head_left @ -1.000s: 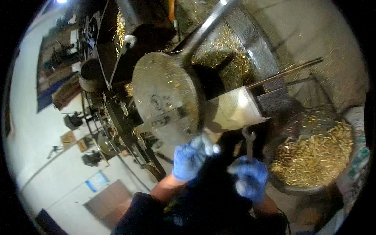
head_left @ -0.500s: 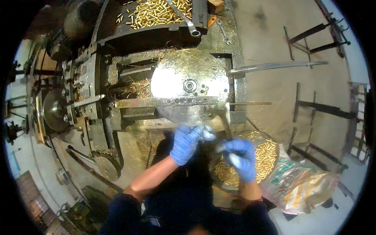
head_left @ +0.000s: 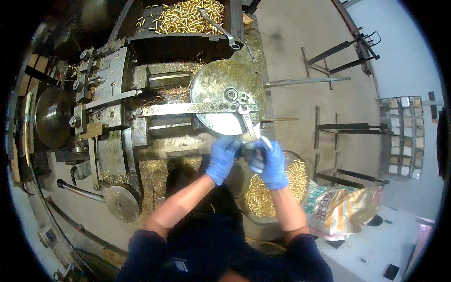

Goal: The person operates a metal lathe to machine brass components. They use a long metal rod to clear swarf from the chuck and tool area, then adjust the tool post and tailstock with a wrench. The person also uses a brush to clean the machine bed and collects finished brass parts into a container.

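My right hand [head_left: 268, 162], in a blue glove with a grey palm, is closed round a silver wrench [head_left: 248, 126]. The wrench's head is at a nut on a flat steel bar [head_left: 188, 108] that lies across a round metal disc [head_left: 206, 87]. Close beside it, below the disc's near edge, my left hand [head_left: 220, 160] wears the same kind of glove. Its fingers are curled together near the wrench's lower end; what they hold, if anything, is hidden.
Behind the disc, a metal bin [head_left: 183, 49] holds many brass pieces and another wrench [head_left: 221, 29]. A round tub [head_left: 275, 217] of brass pieces stands by my right forearm, next to a printed sack [head_left: 340, 211]. A lever [head_left: 307, 82] extends right; a toothless-looking wheel [head_left: 55, 118] is left.
The wrench has moved left and up to the nut on the bar, with my right hand following. My left hand has moved closer to it. The whole view has shifted.
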A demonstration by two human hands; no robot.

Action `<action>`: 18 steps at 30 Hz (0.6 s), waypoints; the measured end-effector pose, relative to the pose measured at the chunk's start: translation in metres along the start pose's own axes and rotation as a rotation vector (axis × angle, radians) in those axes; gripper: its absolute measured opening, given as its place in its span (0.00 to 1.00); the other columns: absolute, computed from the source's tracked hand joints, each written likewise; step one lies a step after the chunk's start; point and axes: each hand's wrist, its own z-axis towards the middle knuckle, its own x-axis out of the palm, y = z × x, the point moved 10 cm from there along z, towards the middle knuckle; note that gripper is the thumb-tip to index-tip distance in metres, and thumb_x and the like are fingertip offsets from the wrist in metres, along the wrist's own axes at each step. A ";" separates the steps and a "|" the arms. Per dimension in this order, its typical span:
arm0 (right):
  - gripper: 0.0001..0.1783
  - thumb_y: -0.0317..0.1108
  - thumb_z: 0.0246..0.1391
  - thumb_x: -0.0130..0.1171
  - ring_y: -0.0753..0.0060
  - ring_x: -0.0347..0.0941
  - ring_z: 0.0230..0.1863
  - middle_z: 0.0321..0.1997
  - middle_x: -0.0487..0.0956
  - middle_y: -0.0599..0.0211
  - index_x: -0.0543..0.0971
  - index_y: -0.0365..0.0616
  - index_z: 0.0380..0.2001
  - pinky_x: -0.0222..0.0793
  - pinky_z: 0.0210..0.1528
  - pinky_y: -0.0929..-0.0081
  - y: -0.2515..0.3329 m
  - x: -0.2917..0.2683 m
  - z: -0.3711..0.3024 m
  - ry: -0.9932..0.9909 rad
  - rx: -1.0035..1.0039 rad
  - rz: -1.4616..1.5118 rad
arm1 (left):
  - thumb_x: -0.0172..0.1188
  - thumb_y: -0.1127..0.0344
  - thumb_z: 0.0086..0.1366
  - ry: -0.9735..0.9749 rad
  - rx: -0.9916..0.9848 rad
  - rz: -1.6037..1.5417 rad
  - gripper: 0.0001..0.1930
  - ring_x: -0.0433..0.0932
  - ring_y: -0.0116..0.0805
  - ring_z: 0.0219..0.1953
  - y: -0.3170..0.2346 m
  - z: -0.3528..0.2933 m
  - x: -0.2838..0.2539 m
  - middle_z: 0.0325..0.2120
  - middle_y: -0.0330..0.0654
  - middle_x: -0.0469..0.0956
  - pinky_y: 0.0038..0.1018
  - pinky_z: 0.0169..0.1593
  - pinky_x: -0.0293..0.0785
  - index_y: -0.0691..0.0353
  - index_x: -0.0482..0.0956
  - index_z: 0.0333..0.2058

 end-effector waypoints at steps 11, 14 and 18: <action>0.25 0.51 0.59 0.46 0.82 0.55 0.12 0.24 0.74 0.65 0.75 0.39 0.42 0.50 0.14 0.86 -0.033 0.017 -0.009 -0.128 0.100 0.124 | 0.53 0.72 0.62 0.069 -0.010 0.015 0.09 0.73 0.21 0.33 -0.009 -0.003 -0.008 0.32 0.36 0.77 0.20 0.35 0.71 0.65 0.75 0.41; 0.23 0.51 0.59 0.47 0.82 0.54 0.12 0.21 0.72 0.70 0.78 0.41 0.39 0.50 0.13 0.82 -0.033 0.021 -0.007 -0.087 0.105 0.225 | 0.53 0.72 0.62 0.027 0.022 0.002 0.07 0.70 0.19 0.27 -0.005 -0.002 -0.014 0.28 0.33 0.75 0.18 0.29 0.69 0.64 0.76 0.39; 0.24 0.51 0.60 0.47 0.84 0.53 0.12 0.21 0.73 0.69 0.77 0.39 0.40 0.50 0.12 0.83 -0.030 0.015 -0.005 -0.087 0.083 0.218 | 0.55 0.71 0.61 0.019 0.048 0.251 0.05 0.71 0.20 0.28 -0.005 0.003 -0.023 0.25 0.34 0.75 0.20 0.31 0.71 0.64 0.76 0.36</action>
